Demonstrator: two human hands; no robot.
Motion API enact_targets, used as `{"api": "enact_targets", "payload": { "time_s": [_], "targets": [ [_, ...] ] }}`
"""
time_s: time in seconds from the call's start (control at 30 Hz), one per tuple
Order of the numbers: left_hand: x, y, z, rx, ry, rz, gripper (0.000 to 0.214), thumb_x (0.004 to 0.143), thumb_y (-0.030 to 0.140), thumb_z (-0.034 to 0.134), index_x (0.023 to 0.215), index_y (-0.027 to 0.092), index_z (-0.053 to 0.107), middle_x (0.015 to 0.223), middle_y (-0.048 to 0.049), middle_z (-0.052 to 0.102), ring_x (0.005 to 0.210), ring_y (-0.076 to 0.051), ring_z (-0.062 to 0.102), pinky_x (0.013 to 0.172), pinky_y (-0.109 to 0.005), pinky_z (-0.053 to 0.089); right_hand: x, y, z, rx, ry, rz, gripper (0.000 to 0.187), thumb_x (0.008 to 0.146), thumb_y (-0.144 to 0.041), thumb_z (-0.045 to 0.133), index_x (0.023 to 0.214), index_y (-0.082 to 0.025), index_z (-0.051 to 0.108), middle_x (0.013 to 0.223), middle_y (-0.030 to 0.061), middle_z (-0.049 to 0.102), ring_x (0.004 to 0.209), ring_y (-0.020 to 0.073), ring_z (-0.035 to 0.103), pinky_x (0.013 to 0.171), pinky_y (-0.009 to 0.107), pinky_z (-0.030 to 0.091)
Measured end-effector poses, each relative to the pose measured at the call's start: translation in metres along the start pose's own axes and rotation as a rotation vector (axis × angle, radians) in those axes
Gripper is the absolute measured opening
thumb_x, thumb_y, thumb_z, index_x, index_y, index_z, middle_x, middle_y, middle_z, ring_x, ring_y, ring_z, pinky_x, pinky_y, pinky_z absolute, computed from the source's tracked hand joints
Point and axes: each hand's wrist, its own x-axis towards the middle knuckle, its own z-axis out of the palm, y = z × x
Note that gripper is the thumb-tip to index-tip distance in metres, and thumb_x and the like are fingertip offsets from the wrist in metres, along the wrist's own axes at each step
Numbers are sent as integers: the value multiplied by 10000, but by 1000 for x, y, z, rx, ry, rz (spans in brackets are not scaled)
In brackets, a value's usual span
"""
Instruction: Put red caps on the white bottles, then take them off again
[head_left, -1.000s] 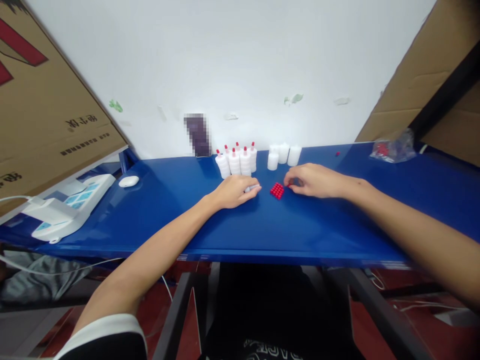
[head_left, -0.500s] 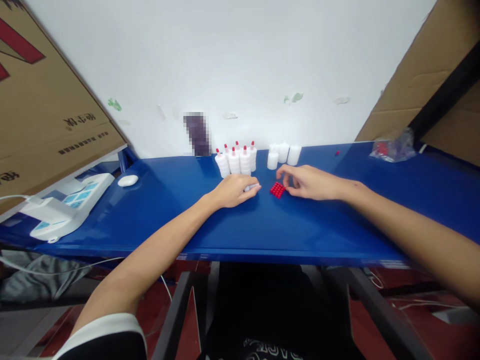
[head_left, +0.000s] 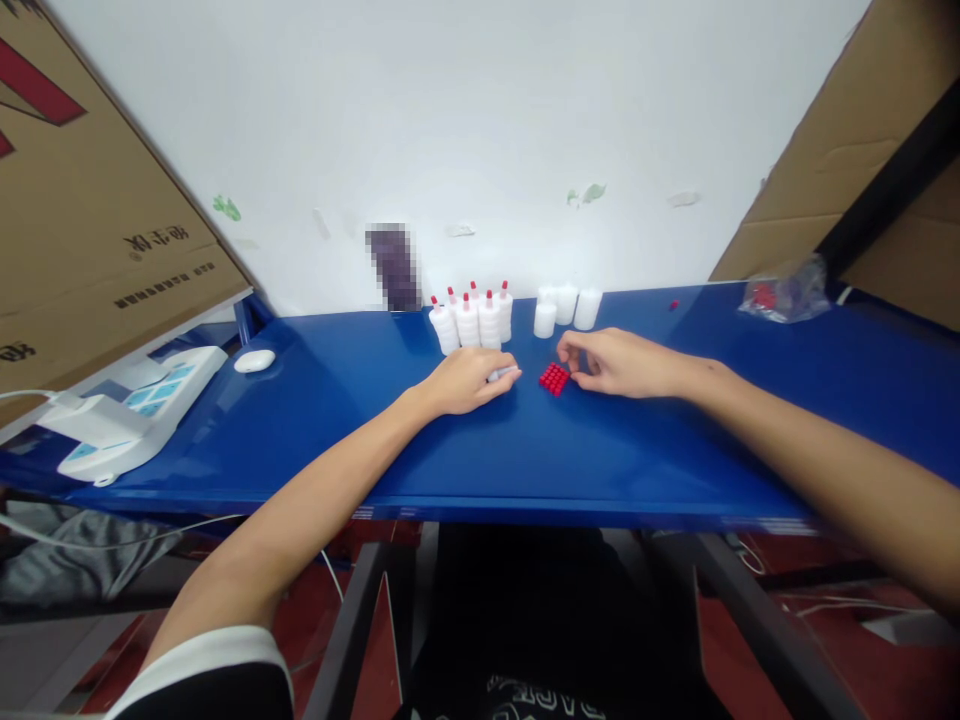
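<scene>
My left hand point(head_left: 469, 382) rests on the blue table, its fingers closed round a small white piece with a narrow end point(head_left: 504, 374); most of that piece is hidden by the fingers. To its right lies a square block of small red caps point(head_left: 554, 379). Beside the block is my right hand point(head_left: 619, 362), fingers curled, with a gap between thumb and forefinger. The thumb tip is at the block's right edge; whether it touches, I cannot tell. Behind my left hand stand several white squeeze bottles with red tips point(head_left: 468, 325). Several plain white bottles point(head_left: 545, 320) stand behind the block.
A plastic bag with red pieces point(head_left: 786, 292) lies at the back right, near one loose red cap point(head_left: 674, 305). On the left are a white power strip point(head_left: 161, 410) and a small white case point(head_left: 255, 361). A white wall point(head_left: 510, 120) bounds the table's back.
The fingers of my right hand have drawn slightly to the right, away from the red caps. My left hand has stayed in place, closed on the white piece.
</scene>
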Motion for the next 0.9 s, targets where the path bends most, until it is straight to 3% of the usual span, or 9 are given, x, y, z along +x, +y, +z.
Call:
{"api": "enact_targets", "payload": {
  "time_s": [0.13,0.27,0.37,0.57,0.7,0.8,0.9],
  "targets": [
    [0,3,-1,-20,0,-9,358,1047,401,426,1021,185,711,960,-61,771,850,-195,713,768,-298,512,-3,-11,-3,11,60,-52,71,885,-290,561,902,-221,564,727,8,652,621,166,566,667,335,391],
    [0,12,0,-51,65,-48,351,1012,392,500,1278,211,640,1043,-53,774,863,-186,724,768,-284,527,-2,-34,3,40,152,-117,287,995,-424,497,816,-214,580,585,-32,547,546,137,476,718,343,376],
    [0,17,2,-78,163,-23,455,977,364,534,1408,219,546,1046,-46,765,802,-157,702,744,-266,526,4,-50,10,52,186,-159,346,1035,-450,445,825,-211,579,616,-15,563,578,145,478,693,331,363],
    [0,14,1,-111,335,-7,519,942,398,559,1430,238,486,989,-25,735,735,-127,637,738,-267,515,20,-66,7,148,237,-185,365,1038,-414,418,754,-212,524,643,11,588,582,144,501,622,314,356],
    [2,10,0,-213,434,-89,604,992,490,496,1518,241,334,892,-5,668,677,-132,581,673,-276,498,34,-61,-10,71,325,-166,311,976,-351,454,719,-207,554,625,14,574,577,150,475,621,323,346],
    [3,-1,-4,-216,675,-244,498,1058,456,366,1493,221,311,852,-10,609,697,-148,560,693,-299,496,50,-43,-26,-69,471,-23,263,899,-301,483,689,-195,601,725,73,636,673,198,530,664,357,362],
    [2,-22,-10,-133,855,-450,388,1063,406,374,1419,252,367,906,-28,599,781,-167,571,764,-326,505,65,-20,-38,-127,550,152,264,874,-302,489,676,-196,629,801,120,678,758,254,579,690,385,384]
  ]
}}
